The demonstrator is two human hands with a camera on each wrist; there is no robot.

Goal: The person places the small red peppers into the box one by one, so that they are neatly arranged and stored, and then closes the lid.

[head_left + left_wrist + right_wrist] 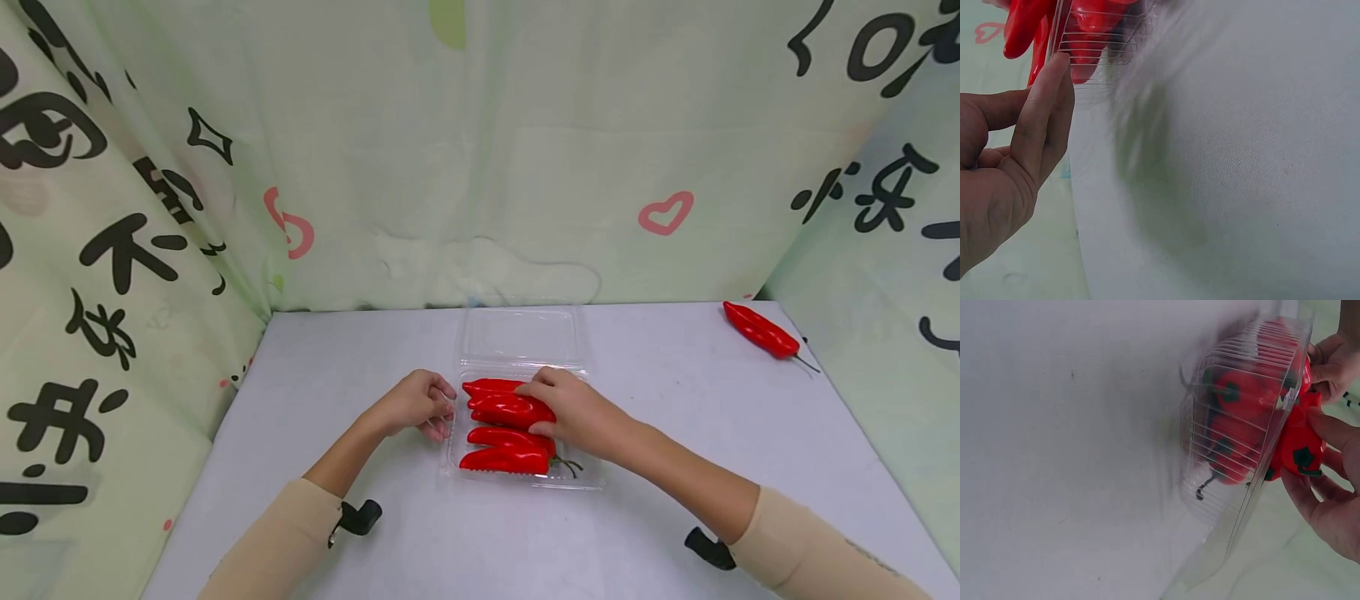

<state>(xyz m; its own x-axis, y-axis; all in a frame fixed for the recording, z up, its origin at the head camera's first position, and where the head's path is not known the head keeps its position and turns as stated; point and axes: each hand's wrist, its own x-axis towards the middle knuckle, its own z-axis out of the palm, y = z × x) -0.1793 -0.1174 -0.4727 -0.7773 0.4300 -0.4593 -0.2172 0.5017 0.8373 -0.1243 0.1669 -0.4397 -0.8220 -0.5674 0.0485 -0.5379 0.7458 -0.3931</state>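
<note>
Peppers, long, glossy and red point(506, 461), lie in a clear, open plastic box point(525, 337).
Your right hand point(579, 412) holds one glossy red pepper point(512, 410) between its fingers at the box; your left hand's point(418, 406) fingers bend at its left wall, their grip impossible to tell. Another long red pepper point(761, 331) rests at your white bench's point(675, 392) far right corner.

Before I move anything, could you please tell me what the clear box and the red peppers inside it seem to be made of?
Clear box: thin, glossy plastic, judging by its see-through ribbed walls.
Red peppers: smooth and shiny with bright highlights; possibly moulded plastic or coated foam, though real peppers could gleam similarly.
</note>
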